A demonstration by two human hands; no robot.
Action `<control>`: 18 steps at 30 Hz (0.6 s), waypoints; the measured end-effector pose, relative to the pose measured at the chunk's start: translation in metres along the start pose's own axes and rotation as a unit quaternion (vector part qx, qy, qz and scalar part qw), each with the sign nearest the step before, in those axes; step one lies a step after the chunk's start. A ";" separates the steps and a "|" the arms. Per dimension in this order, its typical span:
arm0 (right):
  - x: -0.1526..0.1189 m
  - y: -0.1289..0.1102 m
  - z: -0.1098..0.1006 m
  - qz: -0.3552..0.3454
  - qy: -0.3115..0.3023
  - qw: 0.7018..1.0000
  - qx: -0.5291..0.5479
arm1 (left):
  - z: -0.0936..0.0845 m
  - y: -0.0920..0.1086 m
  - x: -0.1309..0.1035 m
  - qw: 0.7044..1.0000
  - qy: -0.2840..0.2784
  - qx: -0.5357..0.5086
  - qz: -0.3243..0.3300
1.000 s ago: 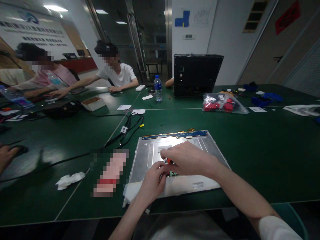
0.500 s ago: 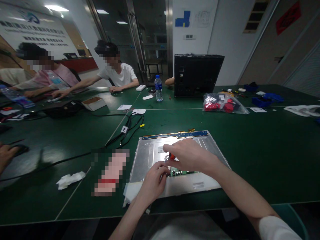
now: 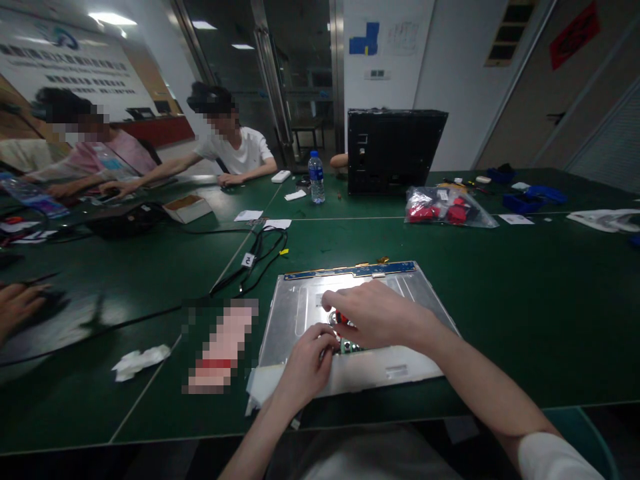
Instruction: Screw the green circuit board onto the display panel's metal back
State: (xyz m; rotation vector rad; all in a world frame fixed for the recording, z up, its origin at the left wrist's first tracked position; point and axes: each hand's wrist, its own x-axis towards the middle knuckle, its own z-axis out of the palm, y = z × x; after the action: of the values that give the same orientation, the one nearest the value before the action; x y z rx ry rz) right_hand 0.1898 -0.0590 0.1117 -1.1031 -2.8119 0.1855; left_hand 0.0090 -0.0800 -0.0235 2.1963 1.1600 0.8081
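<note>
A silver display panel lies flat on the green table in front of me, with a blue circuit strip along its far edge. My right hand is closed around a screwdriver with a red and black handle, over the panel's middle. Most of the tool is hidden by my fingers. Beside it, my left hand rests on the panel with fingers curled together at the edge of a green circuit board. What those fingers pinch, if anything, is hidden.
Black cables and crumpled tissue lie left. Beyond the panel stand a water bottle, a black monitor and a plastic bag with red items. Other people sit across; another person's hand is at far left.
My right hand has turned and shifted slightly on the screwdriver, covering more of the green board. My left hand stays in place. The other person's hand at left has moved slightly.
</note>
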 end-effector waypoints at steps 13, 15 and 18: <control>0.002 0.004 0.003 0.031 0.009 0.999 -0.036 | 0.000 -0.002 -0.001 1.000 -0.001 0.022 0.005; 0.003 0.003 0.003 0.030 0.010 0.999 -0.040 | 0.000 -0.001 -0.001 1.000 0.000 0.026 0.003; 0.003 0.003 0.004 0.019 0.017 0.999 -0.034 | -0.001 0.000 -0.001 1.000 -0.001 0.018 0.002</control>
State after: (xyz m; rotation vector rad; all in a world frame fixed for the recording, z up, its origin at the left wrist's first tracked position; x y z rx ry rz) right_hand 0.1888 -0.0547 0.1078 -1.1622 -2.7886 0.0741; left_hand 0.0081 -0.0808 -0.0230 2.2290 1.1778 0.7930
